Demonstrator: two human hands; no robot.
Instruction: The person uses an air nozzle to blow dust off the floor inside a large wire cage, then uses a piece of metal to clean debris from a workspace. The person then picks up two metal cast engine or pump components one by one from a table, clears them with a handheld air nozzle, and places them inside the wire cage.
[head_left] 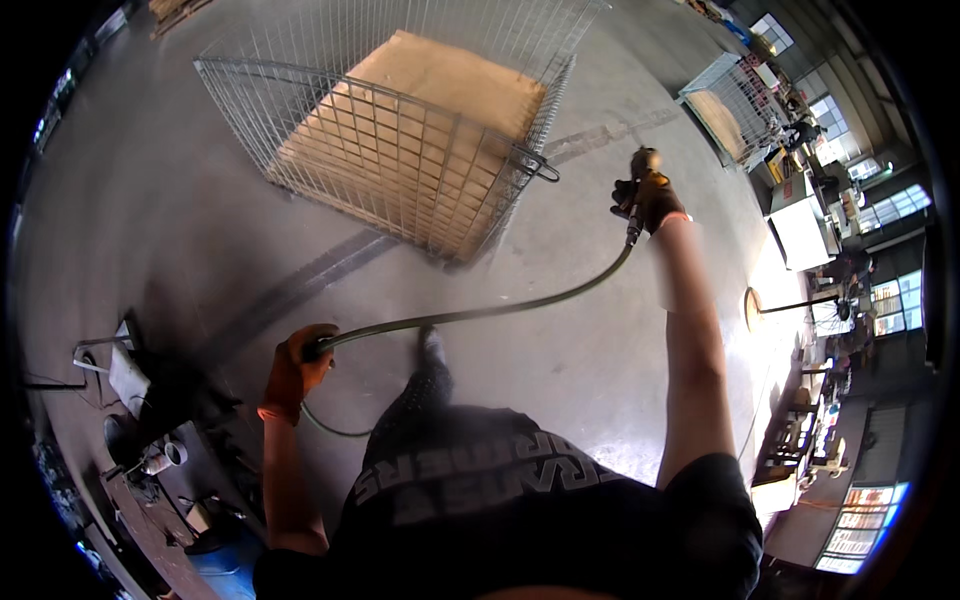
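My left hand (299, 370), in an orange glove, is wrapped round a green hose (480, 316) at lower left. From there the hose sags to the right and rises to a metal fitting under my right hand (652, 200). That hand wears a glove with a dark palm side and is closed round a small hand-held air tool (645, 162), whose yellowish and dark end sticks up past the fingers. Its exact kind is hard to make out. Beyond both hands stands a wire mesh cage (400, 110) with cardboard (450, 80) inside, touched by neither hand.
On the right a second mesh cage (725, 110) stands near a white cabinet (800, 220) and cluttered benches. A round-based stand (753, 309) is on the floor at right. At lower left are a workbench (150, 520) with tools and a blue container (228, 570).
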